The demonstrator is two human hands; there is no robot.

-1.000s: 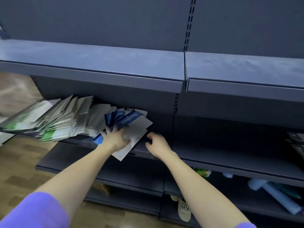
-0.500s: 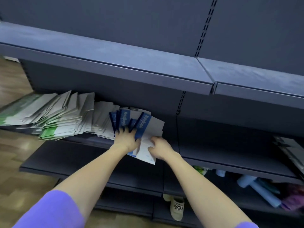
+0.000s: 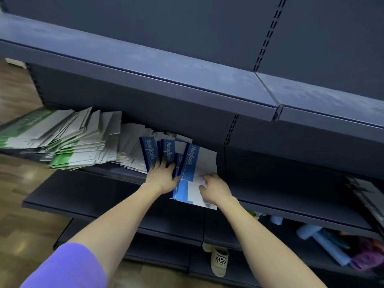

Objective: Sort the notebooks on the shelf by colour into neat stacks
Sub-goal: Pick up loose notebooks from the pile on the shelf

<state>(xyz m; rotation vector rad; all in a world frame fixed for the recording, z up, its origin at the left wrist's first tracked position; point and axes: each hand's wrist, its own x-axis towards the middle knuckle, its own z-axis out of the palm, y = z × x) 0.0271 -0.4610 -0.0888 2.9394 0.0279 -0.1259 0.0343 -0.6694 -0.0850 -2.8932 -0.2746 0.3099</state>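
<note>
Dark metal shelf [image 3: 83, 190] carries fanned notebooks; its upper tier cuts off their far ends. Left hand [image 3: 162, 177] presses spread fingers on the blue notebooks [image 3: 190, 161], while right hand [image 3: 216, 189], nearer than a second ago, curls over the white cover. Green notebooks [image 3: 62, 142] sprawl leftward.

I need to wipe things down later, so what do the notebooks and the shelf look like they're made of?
Notebooks: thin paper with smooth card covers that look faintly glossy; they fan and flex.
Shelf: likely painted sheet metal, matt dark blue-grey, with a folded front edge and slotted uprights.
</note>
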